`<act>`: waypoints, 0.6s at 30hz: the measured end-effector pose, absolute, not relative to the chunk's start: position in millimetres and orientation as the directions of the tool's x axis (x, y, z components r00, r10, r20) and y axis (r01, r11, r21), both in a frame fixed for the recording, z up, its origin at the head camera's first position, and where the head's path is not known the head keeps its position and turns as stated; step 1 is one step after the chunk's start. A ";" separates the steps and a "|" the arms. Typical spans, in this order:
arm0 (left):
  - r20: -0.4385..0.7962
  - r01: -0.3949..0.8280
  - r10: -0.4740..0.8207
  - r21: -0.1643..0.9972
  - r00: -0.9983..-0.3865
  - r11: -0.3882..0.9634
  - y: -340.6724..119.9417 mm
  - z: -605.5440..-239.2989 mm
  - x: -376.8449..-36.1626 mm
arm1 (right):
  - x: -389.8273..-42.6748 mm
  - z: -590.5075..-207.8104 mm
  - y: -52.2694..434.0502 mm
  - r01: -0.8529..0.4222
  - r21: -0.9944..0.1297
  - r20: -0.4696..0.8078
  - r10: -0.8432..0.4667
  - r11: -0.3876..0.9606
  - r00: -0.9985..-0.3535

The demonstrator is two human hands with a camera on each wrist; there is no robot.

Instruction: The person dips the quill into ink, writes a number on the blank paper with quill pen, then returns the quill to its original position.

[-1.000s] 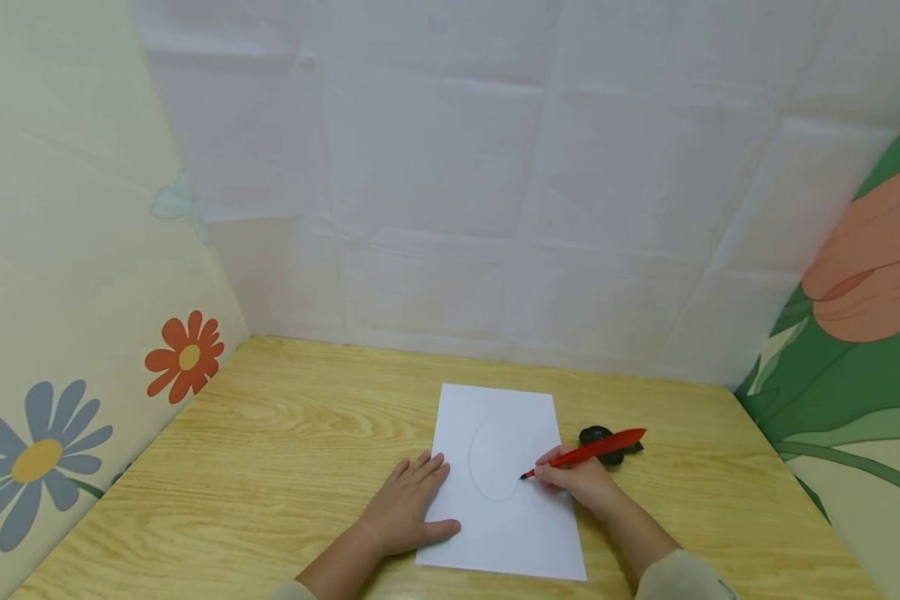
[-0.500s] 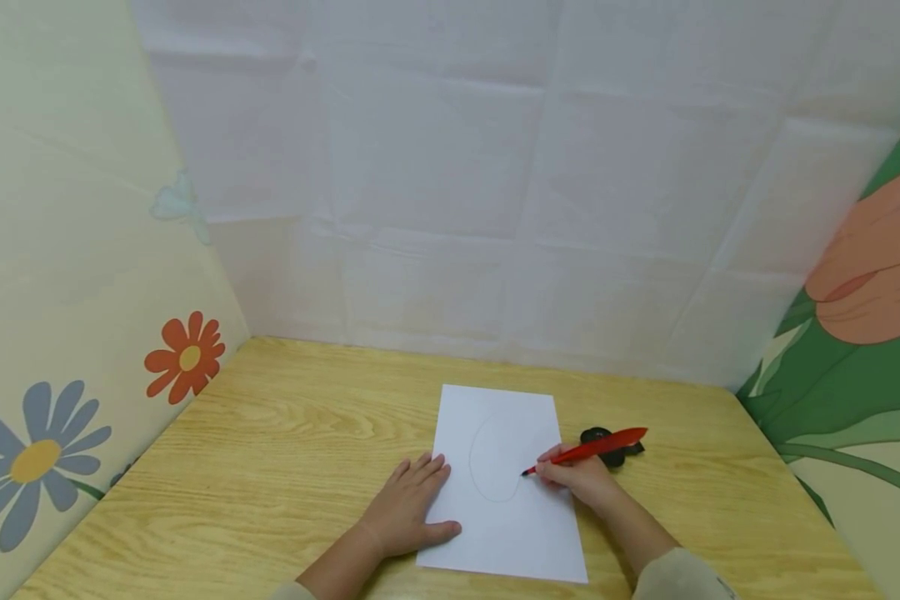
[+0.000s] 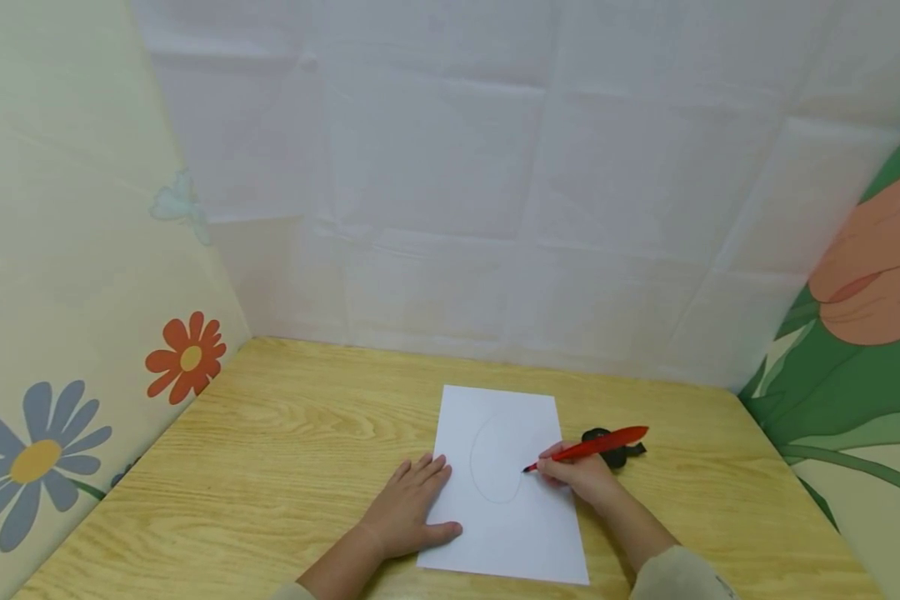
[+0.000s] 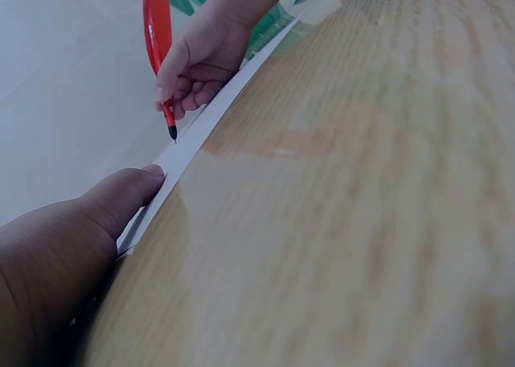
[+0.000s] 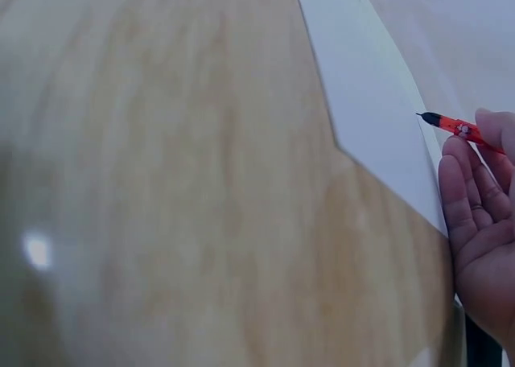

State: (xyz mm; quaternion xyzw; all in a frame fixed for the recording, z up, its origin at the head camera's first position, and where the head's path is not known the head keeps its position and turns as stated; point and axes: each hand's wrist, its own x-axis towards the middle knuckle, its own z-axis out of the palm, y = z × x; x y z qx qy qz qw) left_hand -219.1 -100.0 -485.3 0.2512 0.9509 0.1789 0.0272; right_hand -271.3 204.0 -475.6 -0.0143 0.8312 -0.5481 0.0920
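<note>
A white sheet of paper (image 3: 506, 542) lies on the wooden table, bearing a thin curved line like an oval with its upper right side unclosed. My right hand (image 3: 581, 479) pinches a red pen (image 3: 596, 444) with a broad, feather-like upper end. Its dark tip is right at the paper, at the right end of the line. In the right wrist view the pen (image 5: 463, 129) shows a small pale print near its black tip. My left hand (image 3: 408, 508) rests with spread fingers on the paper's left edge, thumb lower down on the sheet.
A small black object (image 3: 606, 454) lies on the table (image 3: 285, 450) just beyond my right hand, partly hidden by the pen. A white sheet-like backdrop (image 3: 450, 183) rises behind the table. Flower-printed panels stand at left (image 3: 67, 275) and right (image 3: 855, 392).
The pen tip has crept slightly up and away along the right side, lengthening the curved line. My left hand stays in place on the paper.
</note>
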 end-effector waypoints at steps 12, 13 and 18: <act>0.040 0.470 0.488 0.351 -0.872 0.810 -99.8 -485.6 -218.9 | -276.1 -476.5 204.3 0.077 -0.916 -0.130 -0.112 0.394 -0.985; 0.041 0.470 0.488 0.351 -0.872 0.810 -99.7 -485.4 -218.7 | -276.5 -476.8 204.3 0.074 -0.916 -0.128 -0.114 0.394 -0.985; 0.054 0.469 0.482 0.349 -0.875 0.811 -99.0 -483.4 -217.5 | -277.8 -477.1 203.4 0.066 -0.917 -0.120 -0.115 0.392 -0.986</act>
